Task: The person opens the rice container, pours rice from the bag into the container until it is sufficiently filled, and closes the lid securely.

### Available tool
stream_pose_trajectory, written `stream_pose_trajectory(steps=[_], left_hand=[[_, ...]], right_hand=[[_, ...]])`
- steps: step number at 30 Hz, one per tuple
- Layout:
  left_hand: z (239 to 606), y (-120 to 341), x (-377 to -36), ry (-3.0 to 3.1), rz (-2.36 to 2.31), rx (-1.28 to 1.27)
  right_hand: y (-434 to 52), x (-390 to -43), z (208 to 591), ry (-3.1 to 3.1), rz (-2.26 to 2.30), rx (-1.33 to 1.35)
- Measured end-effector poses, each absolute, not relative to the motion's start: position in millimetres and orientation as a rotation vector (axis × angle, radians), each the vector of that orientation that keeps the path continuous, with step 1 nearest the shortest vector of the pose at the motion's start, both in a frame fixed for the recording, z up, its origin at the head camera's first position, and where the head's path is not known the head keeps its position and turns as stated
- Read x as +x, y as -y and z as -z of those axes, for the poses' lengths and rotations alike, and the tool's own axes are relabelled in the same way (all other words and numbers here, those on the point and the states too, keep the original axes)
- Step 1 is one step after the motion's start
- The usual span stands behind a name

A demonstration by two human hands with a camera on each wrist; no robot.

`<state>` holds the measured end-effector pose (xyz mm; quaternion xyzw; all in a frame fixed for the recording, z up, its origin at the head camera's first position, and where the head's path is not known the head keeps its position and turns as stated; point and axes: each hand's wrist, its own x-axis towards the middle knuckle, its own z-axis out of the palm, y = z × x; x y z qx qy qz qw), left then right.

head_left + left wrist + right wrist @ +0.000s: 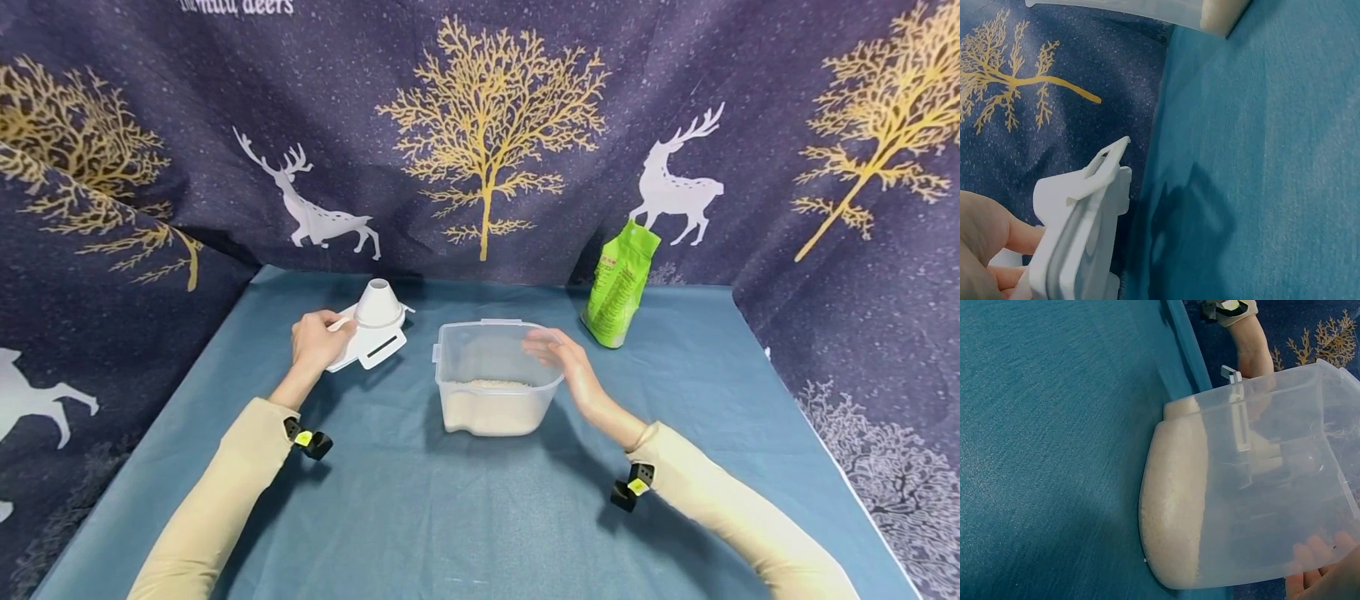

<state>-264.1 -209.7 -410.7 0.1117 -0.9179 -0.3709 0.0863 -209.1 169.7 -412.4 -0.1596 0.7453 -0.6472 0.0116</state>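
white lid [1079, 237] in left hand [982, 244]

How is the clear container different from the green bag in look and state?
The clear container is see-through and open on top, with white grains in its lower part; the green bag is opaque and its content is hidden. The container stands mid-table with the right hand at its rim; the bag stands untouched by the backdrop. Both stand on the blue tablecloth.
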Motion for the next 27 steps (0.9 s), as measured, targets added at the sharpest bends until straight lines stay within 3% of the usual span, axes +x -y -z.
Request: stream_pose_trajectory(steps=[27], left_hand=[[425, 225, -257, 2.907, 1.011, 0.294]], right_hand=[[-167, -207, 411, -2.294, 2.041, -0.460]])
